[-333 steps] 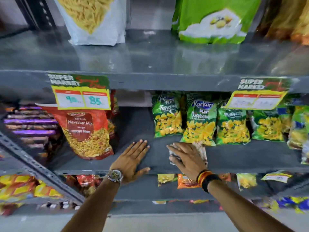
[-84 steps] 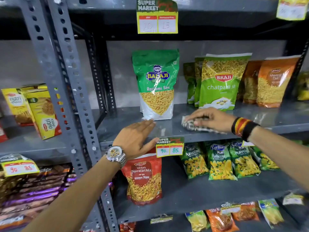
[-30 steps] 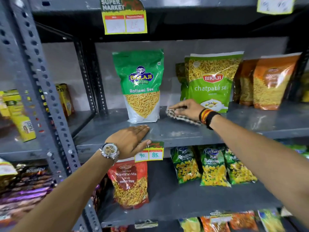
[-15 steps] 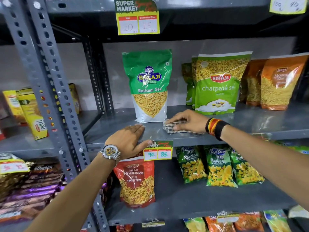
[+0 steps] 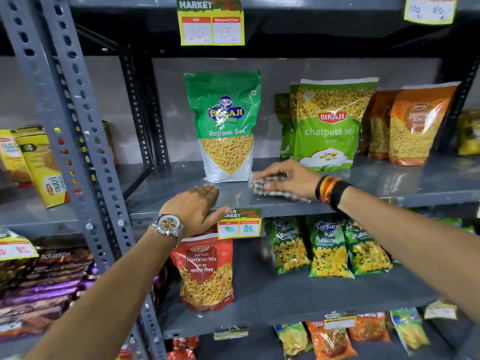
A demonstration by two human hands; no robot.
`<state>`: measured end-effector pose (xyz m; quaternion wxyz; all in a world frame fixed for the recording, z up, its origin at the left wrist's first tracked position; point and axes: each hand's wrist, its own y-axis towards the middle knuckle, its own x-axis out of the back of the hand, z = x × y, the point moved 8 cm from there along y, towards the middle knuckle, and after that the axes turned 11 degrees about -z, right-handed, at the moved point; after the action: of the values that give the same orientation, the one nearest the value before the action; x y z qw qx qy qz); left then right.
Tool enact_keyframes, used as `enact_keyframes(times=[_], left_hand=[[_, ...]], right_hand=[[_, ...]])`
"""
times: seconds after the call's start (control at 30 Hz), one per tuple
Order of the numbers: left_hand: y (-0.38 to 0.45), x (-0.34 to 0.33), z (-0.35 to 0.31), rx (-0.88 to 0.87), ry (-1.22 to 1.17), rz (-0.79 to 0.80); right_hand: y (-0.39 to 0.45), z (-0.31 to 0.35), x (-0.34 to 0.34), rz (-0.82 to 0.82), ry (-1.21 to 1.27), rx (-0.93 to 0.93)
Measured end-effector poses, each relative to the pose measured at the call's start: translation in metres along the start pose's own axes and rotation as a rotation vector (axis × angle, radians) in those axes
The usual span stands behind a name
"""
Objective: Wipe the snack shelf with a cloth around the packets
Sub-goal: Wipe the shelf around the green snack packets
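Observation:
My right hand (image 5: 288, 178) presses a checked cloth (image 5: 262, 188) flat on the grey snack shelf (image 5: 389, 185), just right of the base of the green Ratlami Sev packet (image 5: 226, 126). The cloth lies in the gap between that packet and the green chatpata sev packet (image 5: 330, 126). My left hand (image 5: 194, 207) rests palm down, fingers apart, on the shelf's front edge, its thumb against the yellow price tag (image 5: 239, 224).
Orange packets (image 5: 413, 126) stand further right on the same shelf. Below hang a red Navratan Mix packet (image 5: 205, 271) and green Kurkure packets (image 5: 327, 248). A perforated grey upright (image 5: 78, 141) borders the left; biscuit boxes (image 5: 39, 165) sit beyond it.
The right hand has slid the cloth from the back of the gap toward the front of the shelf, staying near the Ratlami Sev packet. The left hand has stayed on the shelf edge.

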<state>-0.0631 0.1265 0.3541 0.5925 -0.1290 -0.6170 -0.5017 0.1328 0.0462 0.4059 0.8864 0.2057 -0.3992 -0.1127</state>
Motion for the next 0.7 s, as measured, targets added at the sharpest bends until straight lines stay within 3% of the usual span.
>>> enact_keyframes(times=[0.07, 0.17, 0.37, 0.53, 0.7], left_hand=[[-0.001, 0.002, -0.002, 0.000, -0.004, 0.000], [-0.002, 0.002, -0.002, -0.008, -0.014, -0.002], [-0.002, 0.004, -0.002, -0.003, -0.035, 0.013], [0.014, 0.010, -0.028, 0.002, -0.029, -0.037], [0.055, 0.003, -0.096, -0.062, -0.086, -0.032]], right_hand=[[0.012, -0.027, 0.024, -0.138, -0.047, -0.114], [0.005, -0.050, 0.020, -0.190, -0.154, -0.196], [-0.037, -0.012, 0.013, 0.029, -0.079, -0.097], [-0.026, -0.056, 0.117, -0.282, -0.013, -0.129], [0.001, -0.101, 0.136, -0.301, -0.110, -0.151]])
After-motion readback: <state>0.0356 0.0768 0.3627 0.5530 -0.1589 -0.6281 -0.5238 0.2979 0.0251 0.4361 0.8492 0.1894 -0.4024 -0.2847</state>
